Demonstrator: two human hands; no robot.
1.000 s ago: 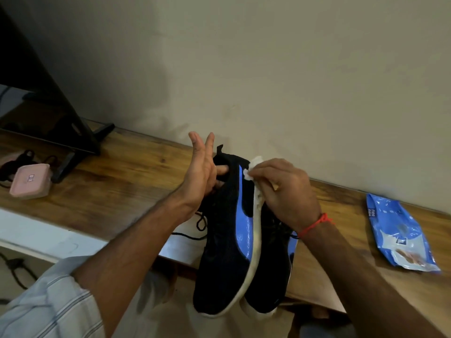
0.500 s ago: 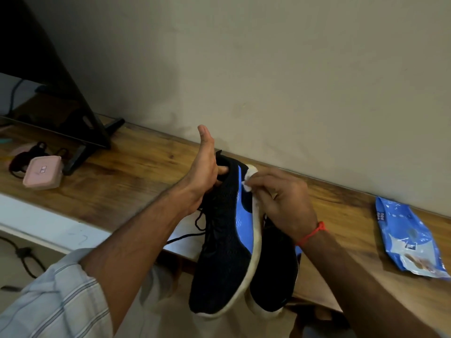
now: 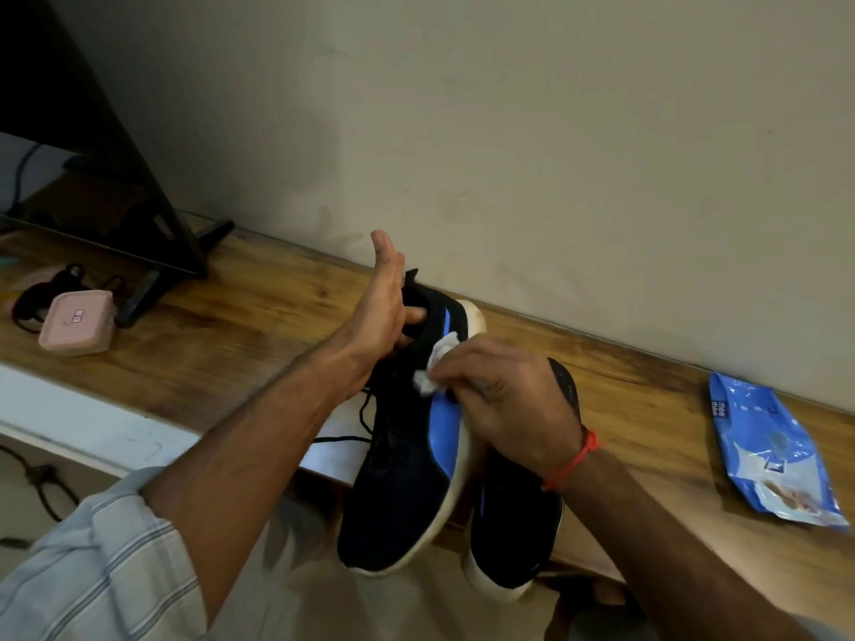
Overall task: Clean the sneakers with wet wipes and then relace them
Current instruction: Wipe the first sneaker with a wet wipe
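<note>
Pressing against the side of a black knit sneaker with a blue stripe and white sole point(image 3: 398, 478), a crumpled white wet wipe point(image 3: 432, 370) is pinched in the curled fingers of the right hand point(image 3: 513, 409). This sneaker is held up above the edge of the long wooden shelf point(image 3: 222, 335), with its toe pointed down toward the person. The left hand point(image 3: 381, 312) is placed at the heel opening; its thumb is hooked inside the collar while the fingers are kept straight and released, so the grip itself is hard to make out. A loose black lace point(image 3: 365, 421) is seen hanging below the wrist. A second black sneaker point(image 3: 518, 525) is partly hidden behind the first one and the right forearm; how it is supported cannot be told. A blue plastic pack of wet wipes point(image 3: 768, 451) is laid flat on the shelf, well apart to the right. At the left, a small pink rounded case point(image 3: 76, 328) is set near a black stand point(image 3: 152, 279), which is cut off by the frame.
</note>
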